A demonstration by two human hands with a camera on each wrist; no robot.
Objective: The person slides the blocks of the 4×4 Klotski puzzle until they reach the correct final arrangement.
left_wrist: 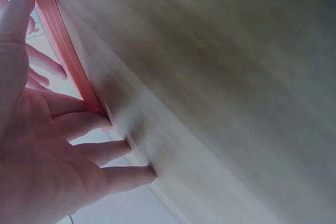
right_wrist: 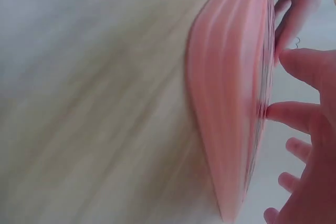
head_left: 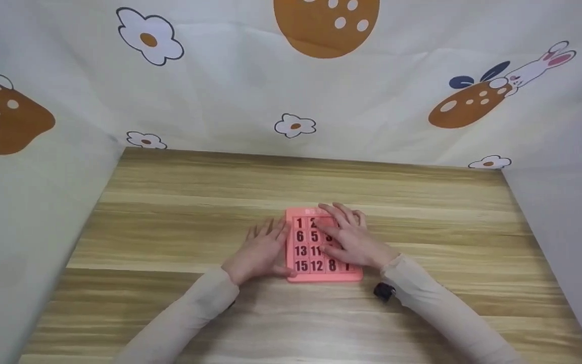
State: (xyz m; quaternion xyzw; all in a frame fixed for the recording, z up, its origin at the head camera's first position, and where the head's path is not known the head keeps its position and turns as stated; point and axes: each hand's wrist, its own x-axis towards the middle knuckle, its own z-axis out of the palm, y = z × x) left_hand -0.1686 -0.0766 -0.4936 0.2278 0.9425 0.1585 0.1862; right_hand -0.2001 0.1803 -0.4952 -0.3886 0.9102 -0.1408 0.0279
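Note:
A pink number sliding puzzle [head_left: 301, 236] lies flat on the wooden table, its dark-numbered tiles facing up. Along its left edge rests my left hand [head_left: 258, 253], fingers stretched forward and thumb at the near left corner. The left wrist view shows those fingers [left_wrist: 115, 179] mostly straight beside the puzzle's red-pink side [left_wrist: 63, 40]. Over the puzzle's right half spreads my right hand [head_left: 354, 240], covering several tiles. In the right wrist view its index finger [right_wrist: 294, 116] touches the top face, while the thumb [right_wrist: 304, 64] is extended close to the tiles.
The wood-grain table [head_left: 180, 212] reaches back to a pale cloth wall [head_left: 220, 101] printed with flowers and rabbits. Cloth also closes off the left and right sides. A small black object [head_left: 384, 291] sits by the right sleeve's cuff.

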